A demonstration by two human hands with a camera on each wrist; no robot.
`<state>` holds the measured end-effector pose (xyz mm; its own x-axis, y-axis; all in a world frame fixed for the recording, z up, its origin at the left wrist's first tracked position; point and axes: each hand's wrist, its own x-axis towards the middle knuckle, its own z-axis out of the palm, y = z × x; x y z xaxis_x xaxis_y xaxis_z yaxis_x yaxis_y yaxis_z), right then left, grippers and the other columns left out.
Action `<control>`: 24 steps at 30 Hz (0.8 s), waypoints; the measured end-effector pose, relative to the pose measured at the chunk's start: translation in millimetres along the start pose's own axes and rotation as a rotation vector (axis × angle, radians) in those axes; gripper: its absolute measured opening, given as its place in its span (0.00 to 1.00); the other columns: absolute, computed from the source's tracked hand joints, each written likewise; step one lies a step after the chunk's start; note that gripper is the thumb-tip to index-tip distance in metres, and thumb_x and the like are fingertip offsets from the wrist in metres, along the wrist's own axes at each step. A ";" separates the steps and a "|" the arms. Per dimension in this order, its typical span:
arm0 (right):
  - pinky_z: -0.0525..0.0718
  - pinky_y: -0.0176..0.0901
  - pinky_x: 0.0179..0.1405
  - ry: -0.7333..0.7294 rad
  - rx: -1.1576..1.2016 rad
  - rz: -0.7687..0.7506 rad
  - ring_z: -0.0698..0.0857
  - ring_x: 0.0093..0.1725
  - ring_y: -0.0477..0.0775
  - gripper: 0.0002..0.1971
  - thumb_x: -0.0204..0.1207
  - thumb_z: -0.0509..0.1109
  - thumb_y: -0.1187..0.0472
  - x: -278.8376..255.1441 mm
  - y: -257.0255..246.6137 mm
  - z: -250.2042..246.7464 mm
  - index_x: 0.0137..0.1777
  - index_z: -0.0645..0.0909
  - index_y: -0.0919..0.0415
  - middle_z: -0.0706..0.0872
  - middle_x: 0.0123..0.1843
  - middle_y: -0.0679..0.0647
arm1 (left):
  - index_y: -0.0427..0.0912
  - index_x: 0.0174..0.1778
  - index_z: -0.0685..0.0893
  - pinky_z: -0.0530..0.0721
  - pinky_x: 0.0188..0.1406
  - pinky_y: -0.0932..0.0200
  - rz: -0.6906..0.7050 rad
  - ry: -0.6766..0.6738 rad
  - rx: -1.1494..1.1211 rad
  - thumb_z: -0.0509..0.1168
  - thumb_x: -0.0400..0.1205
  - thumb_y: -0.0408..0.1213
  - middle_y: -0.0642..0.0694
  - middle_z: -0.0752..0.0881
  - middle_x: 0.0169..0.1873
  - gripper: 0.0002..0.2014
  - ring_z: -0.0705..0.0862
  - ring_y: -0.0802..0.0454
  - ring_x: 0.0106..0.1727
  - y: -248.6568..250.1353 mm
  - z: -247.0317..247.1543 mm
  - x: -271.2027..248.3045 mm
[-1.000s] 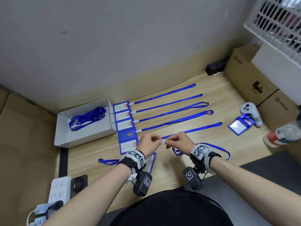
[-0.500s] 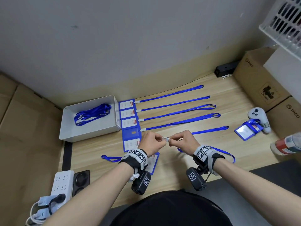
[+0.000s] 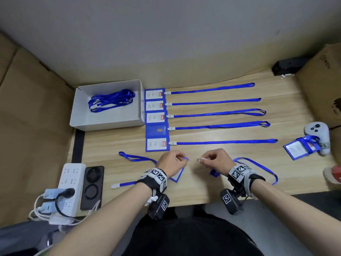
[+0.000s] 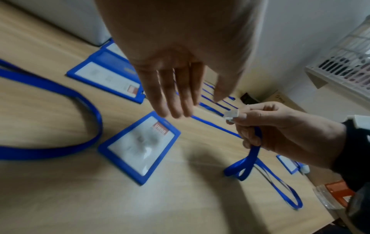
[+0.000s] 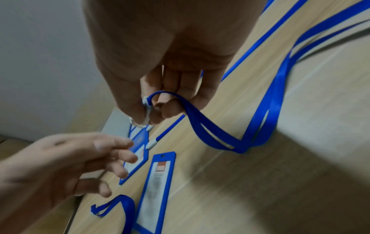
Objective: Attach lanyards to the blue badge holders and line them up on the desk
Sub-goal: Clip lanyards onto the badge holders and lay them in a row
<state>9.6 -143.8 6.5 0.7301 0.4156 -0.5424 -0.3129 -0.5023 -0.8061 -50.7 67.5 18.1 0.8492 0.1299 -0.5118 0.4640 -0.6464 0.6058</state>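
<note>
My right hand [image 3: 203,160] pinches the white clip [image 4: 231,114] of a blue lanyard [image 3: 258,164], whose strap loops over the desk to the right [image 5: 260,126]. My left hand [image 4: 180,107] hovers a little apart from it with fingers relaxed, holding nothing, just above a loose blue badge holder [image 4: 140,147] that lies flat on the desk [image 3: 177,177]. A second loose lanyard [image 3: 136,158] lies left of that hand. Behind the hands, several finished badge holders [image 3: 156,117] lie in a column with their lanyards [image 3: 221,115] stretched to the right.
A white box [image 3: 81,115] at the back left holds spare lanyards [image 3: 110,100]. A power strip [image 3: 71,183] sits at the front left. At the right lie a white controller [image 3: 317,133] with another badge holder [image 3: 297,148], cardboard boxes [image 3: 323,85] and a bottle [image 3: 334,174].
The two hands were together on the white clip; they have drawn apart. My left hand has let go and opened, while the right keeps the clip.
</note>
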 end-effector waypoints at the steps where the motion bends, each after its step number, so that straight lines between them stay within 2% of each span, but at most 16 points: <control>1: 0.76 0.41 0.29 0.011 0.026 0.025 0.76 0.29 0.50 0.07 0.74 0.78 0.61 0.6 2.3 0.5 0.39 0.89 0.64 0.80 0.27 0.54 | 0.50 0.54 0.87 0.84 0.53 0.55 -0.039 0.032 0.071 0.67 0.78 0.47 0.53 0.88 0.51 0.12 0.85 0.50 0.55 -9.4 3.0 3.1; 4: 0.75 0.37 0.26 0.029 0.035 0.070 0.76 0.26 0.46 0.04 0.77 0.75 0.67 1.6 6.0 1.3 0.45 0.89 0.68 0.77 0.26 0.52 | 0.44 0.51 0.82 0.81 0.52 0.51 -0.104 0.013 0.232 0.68 0.75 0.51 0.45 0.81 0.55 0.16 0.81 0.43 0.59 -29.0 16.1 12.0; 6: 0.76 0.37 0.26 0.029 0.023 0.100 0.76 0.25 0.45 0.04 0.78 0.73 0.69 0.8 6.0 -0.6 0.47 0.89 0.69 0.78 0.25 0.51 | 0.42 0.57 0.78 0.79 0.57 0.49 -0.106 0.000 0.278 0.71 0.73 0.54 0.43 0.77 0.58 0.23 0.77 0.42 0.63 -32.3 27.2 15.0; 9: 0.74 0.35 0.23 -0.004 0.005 0.131 0.73 0.23 0.45 0.06 0.78 0.70 0.73 -3.1 2.3 -3.9 0.44 0.88 0.69 0.80 0.23 0.48 | 0.41 0.66 0.73 0.76 0.64 0.50 -0.034 0.006 0.439 0.75 0.72 0.50 0.42 0.74 0.63 0.31 0.73 0.42 0.67 -31.3 37.5 18.4; 11: 0.71 0.35 0.23 -0.019 -0.023 0.129 0.70 0.23 0.45 0.08 0.77 0.69 0.73 -5.4 -0.3 -5.4 0.42 0.89 0.67 0.79 0.24 0.48 | 0.42 0.66 0.72 0.76 0.62 0.50 -0.023 -0.017 0.549 0.79 0.70 0.48 0.44 0.74 0.63 0.33 0.73 0.43 0.66 -28.7 37.0 18.9; 13: 0.71 0.34 0.23 -0.016 -0.043 0.128 0.69 0.22 0.45 0.06 0.77 0.71 0.72 -6.4 -2.0 -7.8 0.42 0.89 0.67 0.78 0.22 0.46 | 0.42 0.64 0.72 0.77 0.59 0.49 -0.018 -0.049 0.590 0.79 0.70 0.44 0.44 0.75 0.61 0.31 0.74 0.43 0.64 -25.4 34.0 18.6; 16: 0.73 0.33 0.23 -0.012 -0.033 0.117 0.72 0.21 0.44 0.05 0.78 0.73 0.70 -8.1 -6.3 -14.0 0.41 0.88 0.66 0.79 0.21 0.45 | 0.47 0.54 0.73 0.82 0.50 0.48 0.032 -0.123 0.421 0.70 0.76 0.33 0.44 0.81 0.54 0.15 0.82 0.41 0.57 -22.7 29.5 18.2; 19: 0.75 0.31 0.24 -0.041 -0.071 0.100 0.75 0.20 0.39 0.04 0.78 0.74 0.67 -14.1 -8.9 -19.8 0.43 0.88 0.67 0.82 0.23 0.46 | 0.54 0.47 0.74 0.82 0.49 0.50 0.145 -0.206 0.314 0.66 0.79 0.34 0.49 0.84 0.50 0.10 0.83 0.45 0.52 -14.8 23.6 17.1; 22: 0.77 0.34 0.26 -0.094 -0.141 0.095 0.76 0.23 0.43 0.04 0.78 0.74 0.62 -17.5 -2.7 -19.1 0.45 0.90 0.63 0.85 0.29 0.51 | 0.52 0.50 0.84 0.83 0.53 0.55 0.216 -0.227 0.187 0.70 0.79 0.35 0.51 0.86 0.48 0.08 0.84 0.50 0.52 -3.5 12.6 13.0; 24: 0.78 0.38 0.28 -0.097 -0.166 0.078 0.77 0.26 0.47 0.04 0.78 0.74 0.61 -18.6 -1.1 -19.9 0.45 0.90 0.59 0.87 0.31 0.50 | 0.49 0.56 0.89 0.81 0.56 0.59 0.224 -0.204 0.083 0.71 0.80 0.35 0.51 0.89 0.52 0.11 0.85 0.54 0.54 3.3 5.0 12.7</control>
<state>8.5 -166.1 22.3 0.6434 0.4374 -0.6283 -0.2560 -0.6505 -0.7150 -39.7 63.2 10.6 0.8558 -0.1711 -0.4881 0.2419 -0.7018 0.6701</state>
